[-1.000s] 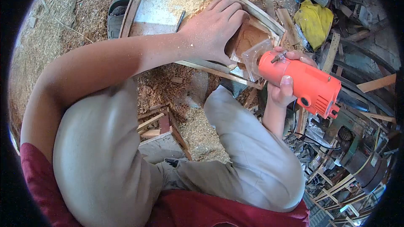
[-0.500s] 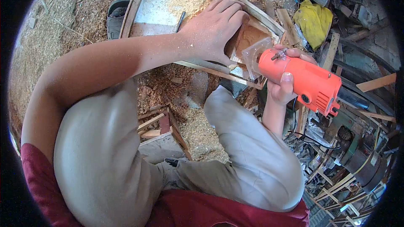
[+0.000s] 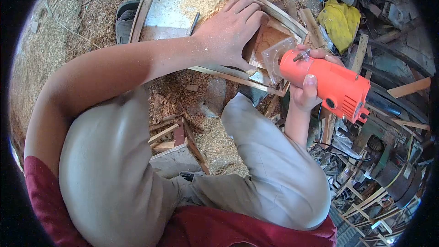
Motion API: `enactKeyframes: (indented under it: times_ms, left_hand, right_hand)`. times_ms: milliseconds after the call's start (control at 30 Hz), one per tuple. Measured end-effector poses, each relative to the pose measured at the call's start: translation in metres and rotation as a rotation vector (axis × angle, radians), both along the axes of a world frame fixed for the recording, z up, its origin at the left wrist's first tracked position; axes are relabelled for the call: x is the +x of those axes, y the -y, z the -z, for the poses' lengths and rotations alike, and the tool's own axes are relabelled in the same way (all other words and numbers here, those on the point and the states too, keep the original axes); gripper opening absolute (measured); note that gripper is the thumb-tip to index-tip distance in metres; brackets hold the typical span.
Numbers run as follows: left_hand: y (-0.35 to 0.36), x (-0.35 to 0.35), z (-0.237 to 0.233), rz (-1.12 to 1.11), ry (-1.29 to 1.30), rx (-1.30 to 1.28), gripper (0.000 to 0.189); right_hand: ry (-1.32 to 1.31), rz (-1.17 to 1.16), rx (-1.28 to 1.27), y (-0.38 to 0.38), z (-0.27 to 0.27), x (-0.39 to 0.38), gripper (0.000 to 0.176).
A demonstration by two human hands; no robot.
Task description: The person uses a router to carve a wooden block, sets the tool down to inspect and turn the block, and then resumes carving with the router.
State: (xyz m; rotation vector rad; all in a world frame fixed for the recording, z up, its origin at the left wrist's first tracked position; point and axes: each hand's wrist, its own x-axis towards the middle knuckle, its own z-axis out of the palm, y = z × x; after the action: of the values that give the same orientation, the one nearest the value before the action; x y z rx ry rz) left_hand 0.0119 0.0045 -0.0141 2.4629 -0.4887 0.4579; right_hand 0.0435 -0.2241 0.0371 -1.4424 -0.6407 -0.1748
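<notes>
My right hand (image 3: 305,95) is wrapped round an orange trim router (image 3: 331,82), held on its side with its clear plastic base (image 3: 273,59) toward a reddish-brown wooden block (image 3: 270,40). The base is at the block's near right end; contact with the bit is hidden. My left hand (image 3: 234,24) presses over the block, fingers on its far side and thumb on the near side. The block lies within a curved wooden frame (image 3: 141,16) whose pale panel (image 3: 164,7) carries sawdust. A dark pencil-like stick (image 3: 195,22) lies beside my left wrist.
A dark shoe (image 3: 125,23) is left of the frame. A wooden box with offcuts (image 3: 176,155) sits between my legs. A yellow cloth (image 3: 339,24), wood strips and machinery (image 3: 402,180) crowd the right side. Shavings cover the ground.
The router and my right hand have shifted very slightly left and up, over the end of the block. My left hand stays in place on the block.
</notes>
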Motion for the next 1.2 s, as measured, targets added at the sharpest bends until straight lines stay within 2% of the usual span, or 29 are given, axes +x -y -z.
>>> enactKeyframes:
  times_ms: [333, 433, 533, 567, 667, 767, 900, 1000, 1200]
  left_hand:
    - [-0.001, -0.003, -0.003, 0.033, -0.006, -0.003, 0.103]
    - [-0.001, -0.003, -0.001, 0.049, 0.006, -0.055, 0.103]
    - [-0.001, -0.003, 0.001, 0.045, -0.007, -0.043, 0.103]
    - [-0.001, -0.003, 0.001, 0.040, -0.018, -0.028, 0.103]
    - [0.000, -0.004, 0.001, 0.030, -0.012, 0.004, 0.104]
    - [0.001, -0.003, 0.002, 0.025, -0.020, 0.009, 0.105]
    - [0.001, -0.002, -0.003, 0.029, -0.021, 0.004, 0.104]
    - [0.003, -0.002, -0.002, 0.019, 0.002, -0.004, 0.103]
    - [0.001, -0.002, -0.002, 0.037, -0.043, -0.009, 0.110]
  right_hand:
    - [0.038, 0.037, 0.026, 0.005, -0.009, 0.005, 0.063]
    - [0.054, 0.114, 0.153, 0.019, -0.018, 0.012, 0.062]
    - [-0.144, 0.379, 0.334, 0.028, -0.030, 0.009, 0.059]
    - [-0.187, 0.440, 0.315, 0.033, -0.035, 0.012, 0.058]
    - [-0.319, 0.476, 0.378, 0.038, -0.043, 0.013, 0.060]
    - [-0.399, 0.447, 0.419, 0.038, -0.035, 0.011, 0.059]
    - [-0.457, 0.263, 0.402, 0.037, -0.016, 0.008, 0.053]
    - [-0.337, 0.289, 0.292, 0.026, -0.010, 0.005, 0.055]
    - [-0.170, 0.113, 0.154, 0.015, -0.001, 0.000, 0.062]
